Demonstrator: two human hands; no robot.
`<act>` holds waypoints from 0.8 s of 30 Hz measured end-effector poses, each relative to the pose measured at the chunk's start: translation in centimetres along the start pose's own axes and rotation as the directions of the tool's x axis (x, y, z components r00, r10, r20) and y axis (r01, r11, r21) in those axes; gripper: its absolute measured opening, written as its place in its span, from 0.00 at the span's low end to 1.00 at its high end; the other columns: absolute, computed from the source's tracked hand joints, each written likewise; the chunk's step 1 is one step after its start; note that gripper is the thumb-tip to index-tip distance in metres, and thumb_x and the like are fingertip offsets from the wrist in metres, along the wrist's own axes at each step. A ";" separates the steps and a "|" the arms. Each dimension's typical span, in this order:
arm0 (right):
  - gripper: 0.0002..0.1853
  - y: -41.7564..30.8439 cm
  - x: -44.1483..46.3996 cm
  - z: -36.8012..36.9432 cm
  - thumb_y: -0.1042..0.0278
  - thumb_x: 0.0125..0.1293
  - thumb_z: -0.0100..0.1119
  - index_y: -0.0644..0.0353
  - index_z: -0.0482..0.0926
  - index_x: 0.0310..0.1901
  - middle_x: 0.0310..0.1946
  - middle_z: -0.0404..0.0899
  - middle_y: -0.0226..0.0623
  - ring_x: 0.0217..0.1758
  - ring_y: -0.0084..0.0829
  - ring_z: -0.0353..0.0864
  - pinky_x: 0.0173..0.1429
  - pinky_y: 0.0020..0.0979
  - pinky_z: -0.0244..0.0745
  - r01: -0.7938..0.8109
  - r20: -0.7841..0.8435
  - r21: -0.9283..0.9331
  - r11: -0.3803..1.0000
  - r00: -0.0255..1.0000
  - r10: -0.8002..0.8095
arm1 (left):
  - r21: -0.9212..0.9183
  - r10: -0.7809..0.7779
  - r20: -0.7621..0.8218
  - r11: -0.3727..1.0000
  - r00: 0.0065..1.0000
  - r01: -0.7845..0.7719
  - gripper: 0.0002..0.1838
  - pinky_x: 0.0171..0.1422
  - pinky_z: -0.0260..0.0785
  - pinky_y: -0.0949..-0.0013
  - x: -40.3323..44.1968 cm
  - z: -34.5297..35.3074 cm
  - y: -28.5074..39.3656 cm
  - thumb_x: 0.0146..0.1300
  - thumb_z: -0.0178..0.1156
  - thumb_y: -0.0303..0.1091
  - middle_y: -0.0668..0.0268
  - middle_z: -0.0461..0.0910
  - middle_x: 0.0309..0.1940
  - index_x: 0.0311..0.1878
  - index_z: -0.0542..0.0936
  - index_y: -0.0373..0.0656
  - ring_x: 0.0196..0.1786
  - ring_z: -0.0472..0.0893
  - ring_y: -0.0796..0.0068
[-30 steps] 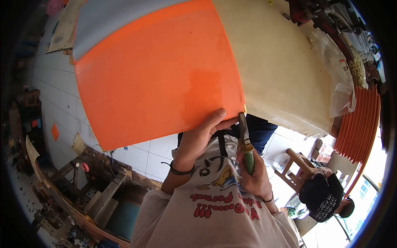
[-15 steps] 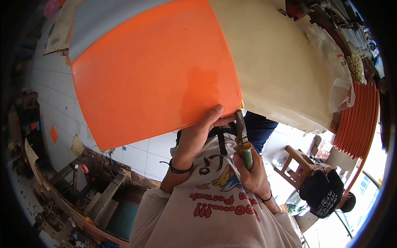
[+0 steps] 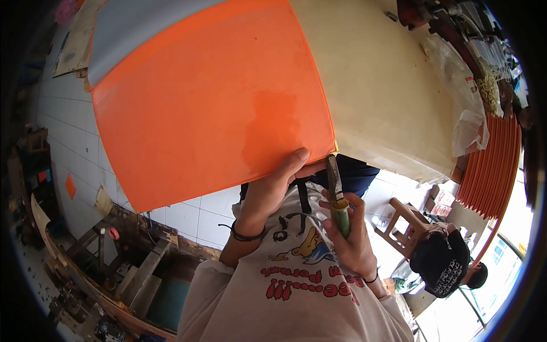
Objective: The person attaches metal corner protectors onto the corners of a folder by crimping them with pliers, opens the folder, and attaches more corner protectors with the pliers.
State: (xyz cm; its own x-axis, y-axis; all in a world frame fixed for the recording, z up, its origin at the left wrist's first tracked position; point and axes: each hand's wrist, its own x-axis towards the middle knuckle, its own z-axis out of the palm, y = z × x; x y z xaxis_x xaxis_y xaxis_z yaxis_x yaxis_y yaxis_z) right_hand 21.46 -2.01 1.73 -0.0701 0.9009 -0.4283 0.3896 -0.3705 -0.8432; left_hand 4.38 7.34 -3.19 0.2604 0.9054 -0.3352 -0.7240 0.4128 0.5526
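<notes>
A large flat orange sheet (image 3: 188, 125) with a darker patch spreads in front of me, lying partly over the table edge. My left hand (image 3: 273, 188) pinches its near edge, thumb on top and fingers underneath. A small yellow strip (image 3: 336, 148) shows at the sheet's near right corner. My right hand (image 3: 353, 236) holds a knife-like tool (image 3: 342, 219) by its green handle, fingers loosely around it. The tool's short metal blade points up at the sheet's edge, close to that corner and to my left fingertips. Whether blade and sheet touch, I cannot tell.
The sheet rests beside a tan-covered tabletop (image 3: 387, 91), with a grey sheet (image 3: 148, 34) at its far left. Clear plastic (image 3: 470, 128) and stacked orange pieces (image 3: 490, 165) are at right. A person in black (image 3: 441, 265) sits near a wooden stool (image 3: 401, 228). Machinery (image 3: 139, 273) stands lower left.
The fingers of my right hand have loosened and shifted on the green handle. The orange sheet's near left corner sits slightly lower and farther left; my left hand keeps its hold.
</notes>
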 end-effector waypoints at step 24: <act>0.14 -1.9 0.7 -0.8 0.74 0.70 0.53 0.69 0.76 0.54 0.47 0.78 0.49 0.48 0.48 0.82 0.52 0.36 0.75 0.043 0.094 -0.057 0.997 0.995 -0.037 | 0.008 0.066 -0.017 0.998 0.998 -0.066 0.22 0.65 0.76 0.54 0.1 0.3 -0.2 0.71 0.57 0.32 0.52 0.75 0.57 0.62 0.68 0.29 0.60 0.79 0.56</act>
State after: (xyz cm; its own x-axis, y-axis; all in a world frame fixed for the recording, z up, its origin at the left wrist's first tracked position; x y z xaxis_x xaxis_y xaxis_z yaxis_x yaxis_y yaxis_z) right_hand 21.39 -0.49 3.30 -0.1707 0.8888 -0.4252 0.4377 -0.3182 -0.8409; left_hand 4.75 7.35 -3.11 0.2009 0.9290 -0.3107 -0.7348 0.3527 0.5795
